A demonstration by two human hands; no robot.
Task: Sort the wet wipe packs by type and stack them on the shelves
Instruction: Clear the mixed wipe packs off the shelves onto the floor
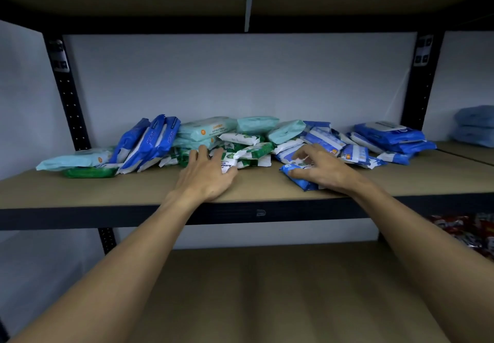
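Loosely, the left fingers (201, 153) spread flat on a crinkly green-and-white pack (229, 161) in the soft plastic pile. The right fingers (307, 151) curl round a glossy blue pack (299, 180), nearer the shelf (128, 189) edge than the pile, bare board beside.

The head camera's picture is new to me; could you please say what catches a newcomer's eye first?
A jumbled heap of wet wipe packs, blue, pale teal and green-and-white, runs along the middle shelf. The left hand lies on the green-and-white packs in the centre, while the right hand touches a blue pack near the shelf's front edge.
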